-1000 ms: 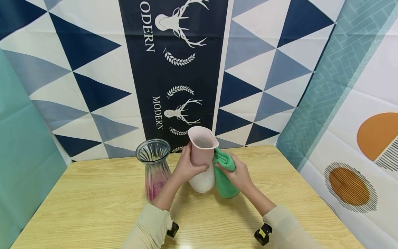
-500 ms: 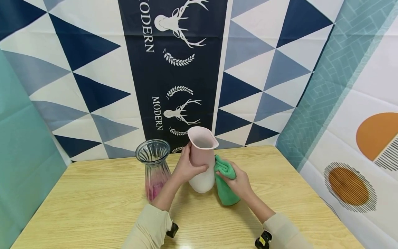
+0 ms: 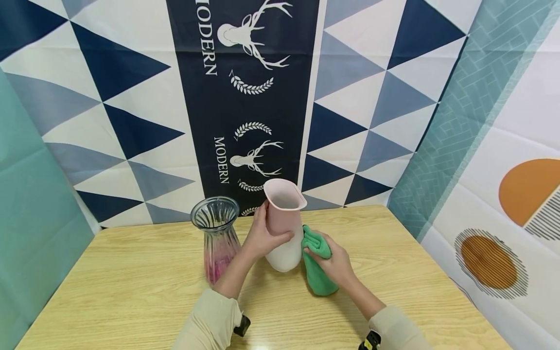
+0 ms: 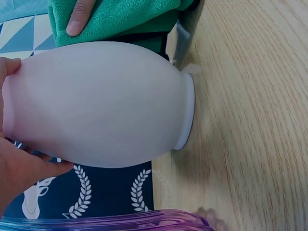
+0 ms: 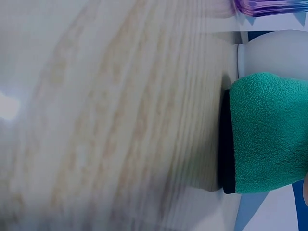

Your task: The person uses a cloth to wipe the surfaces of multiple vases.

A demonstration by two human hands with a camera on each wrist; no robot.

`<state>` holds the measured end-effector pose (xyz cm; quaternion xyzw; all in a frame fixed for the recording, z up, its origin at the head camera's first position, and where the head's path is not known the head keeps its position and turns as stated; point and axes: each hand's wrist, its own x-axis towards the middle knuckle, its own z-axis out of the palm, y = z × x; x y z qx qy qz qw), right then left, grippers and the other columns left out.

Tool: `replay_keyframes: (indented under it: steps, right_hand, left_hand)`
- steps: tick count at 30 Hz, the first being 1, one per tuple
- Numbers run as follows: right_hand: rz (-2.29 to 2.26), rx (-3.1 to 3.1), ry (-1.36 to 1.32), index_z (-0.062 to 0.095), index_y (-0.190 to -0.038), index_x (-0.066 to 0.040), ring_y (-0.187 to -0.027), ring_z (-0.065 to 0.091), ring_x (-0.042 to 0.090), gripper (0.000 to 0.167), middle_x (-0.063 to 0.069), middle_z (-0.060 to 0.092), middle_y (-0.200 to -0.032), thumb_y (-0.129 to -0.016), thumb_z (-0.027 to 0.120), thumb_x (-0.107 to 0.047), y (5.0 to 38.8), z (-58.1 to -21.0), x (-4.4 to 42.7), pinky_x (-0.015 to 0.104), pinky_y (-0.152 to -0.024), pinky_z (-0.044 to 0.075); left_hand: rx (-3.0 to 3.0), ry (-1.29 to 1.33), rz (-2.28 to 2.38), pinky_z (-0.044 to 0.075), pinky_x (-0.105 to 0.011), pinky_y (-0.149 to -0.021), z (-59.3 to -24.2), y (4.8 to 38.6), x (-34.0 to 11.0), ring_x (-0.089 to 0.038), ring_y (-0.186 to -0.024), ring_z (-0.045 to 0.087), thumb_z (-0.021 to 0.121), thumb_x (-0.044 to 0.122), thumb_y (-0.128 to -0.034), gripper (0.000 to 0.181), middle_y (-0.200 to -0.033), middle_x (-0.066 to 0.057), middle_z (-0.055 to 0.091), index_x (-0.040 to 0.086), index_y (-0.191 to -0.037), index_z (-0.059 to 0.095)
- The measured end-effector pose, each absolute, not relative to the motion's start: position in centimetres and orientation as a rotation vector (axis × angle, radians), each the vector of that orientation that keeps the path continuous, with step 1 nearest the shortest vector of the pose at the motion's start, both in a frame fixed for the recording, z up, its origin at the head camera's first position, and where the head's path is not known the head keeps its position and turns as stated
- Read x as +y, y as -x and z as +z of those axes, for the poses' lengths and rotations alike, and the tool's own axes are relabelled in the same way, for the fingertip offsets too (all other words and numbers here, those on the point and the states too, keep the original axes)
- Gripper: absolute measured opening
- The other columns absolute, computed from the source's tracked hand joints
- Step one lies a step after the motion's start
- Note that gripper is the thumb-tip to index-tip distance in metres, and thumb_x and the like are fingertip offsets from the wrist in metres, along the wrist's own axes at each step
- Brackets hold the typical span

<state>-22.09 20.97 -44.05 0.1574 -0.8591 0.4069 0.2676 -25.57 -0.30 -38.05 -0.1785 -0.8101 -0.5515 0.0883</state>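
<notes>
pink-and-white vase held, green cloth lower
past the glass vase, the left grip clasps it, on or just above the counter; the cloth, pinched in the right grip, has slid down, seemingly to work the white part.

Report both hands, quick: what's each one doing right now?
Left hand: holding the pink-and-white vase.
Right hand: gripping the green cloth.
</notes>
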Motion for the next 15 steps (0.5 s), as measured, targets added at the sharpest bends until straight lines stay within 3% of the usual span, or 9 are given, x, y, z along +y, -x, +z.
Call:
replay_keyframes:
  steps: [15]
  right_hand:
    - [1.165,-2.307,-0.429,0.057,-0.124,-0.017,-0.109,0.062,0.022,0.047,0.004,0.065,-0.118,-0.08,0.074,-0.021,22.1,-43.1,21.0,0.04,-0.088,0.052]
  left_hand:
    - [-2.374,0.501,-1.612,0.035,-0.05,-0.105,-38.1,25.4,0.0,-0.028,-0.126,0.037,0.085,0.032,-0.065,0.105,-0.143,-0.011,0.029,0.013,-0.148,0.023]
